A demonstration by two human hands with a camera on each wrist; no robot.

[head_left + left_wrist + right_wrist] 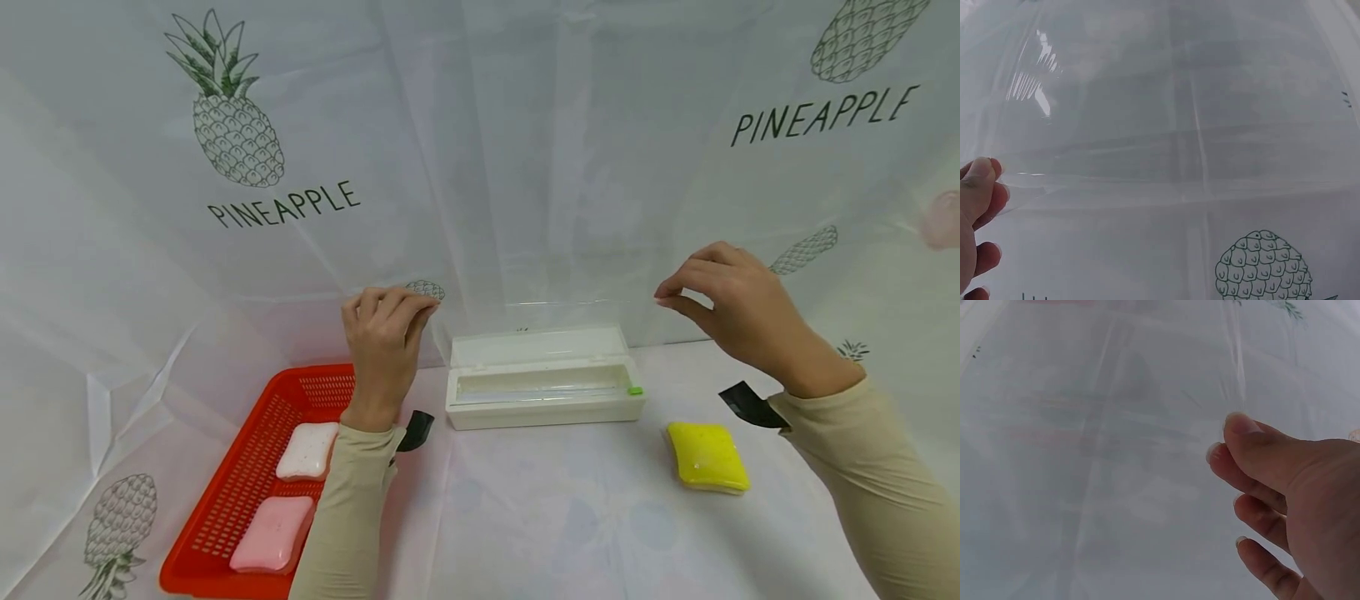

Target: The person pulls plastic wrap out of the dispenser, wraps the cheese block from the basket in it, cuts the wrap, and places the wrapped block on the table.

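Raised above the back of the table, my left hand [382,350] pinches one corner of a sheet of clear cling film [1116,150] between thumb and fingertips. Level with it on the other side, my right hand [738,304] pinches the film between thumb and forefinger, its other fingers loosely bent in the right wrist view. The film spans the gap between both hands, almost invisible but for glints and creases. Below and between the hands stands a white cling film dispenser [546,414], its lid [540,346] tipped back, with a green slide cutter [636,391] at its right end.
A yellow soap bar [707,457] with a glossy surface lies on the table below my right hand. At left, a red basket [217,492] holds a white soap bar [306,451] and a pink soap bar [272,534], partly behind my left forearm. A pineapple-print sheet hangs behind.
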